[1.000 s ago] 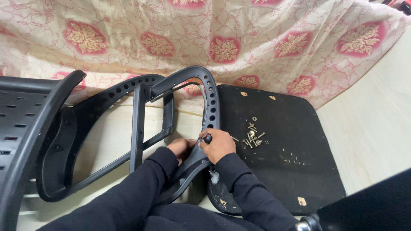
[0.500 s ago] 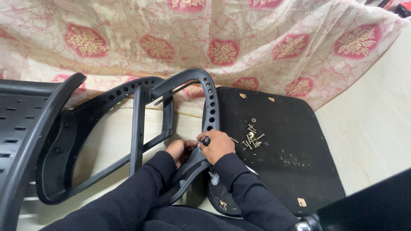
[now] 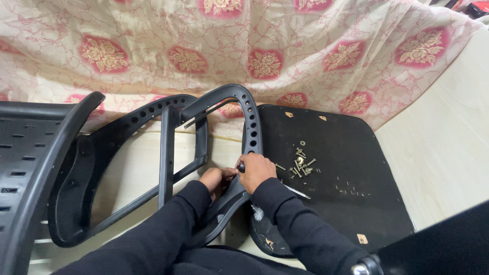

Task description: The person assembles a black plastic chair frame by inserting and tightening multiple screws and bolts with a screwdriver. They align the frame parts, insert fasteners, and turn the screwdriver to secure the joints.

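Nearest the viewer, two black sleeves lead to the hands. The right hand (image 3: pixel 256 170) is closed around a small dark-handled tool (image 3: pixel 241 166), pressed against the lower end of the black chair frame (image 3: pixel 173 147). The left hand (image 3: pixel 218 179) curls against the same spot, apparently steadying it; whether it pinches anything cannot be told. The frame lies flat on the pale floor (image 3: pixel 438 153), beside the upturned seat board (image 3: pixel 331 178), whose flat underside keeps loose screws (image 3: pixel 300 164) within reach. Beyond hangs a flowered cloth (image 3: pixel 265 51); a perforated black chair back (image 3: pixel 25 163) stands at left.

Black chair frame (image 3: pixel 168 147), black seat board (image 3: pixel 351 168), and cream cloth (image 3: pixel 265 46) with red-gold floral medallions.
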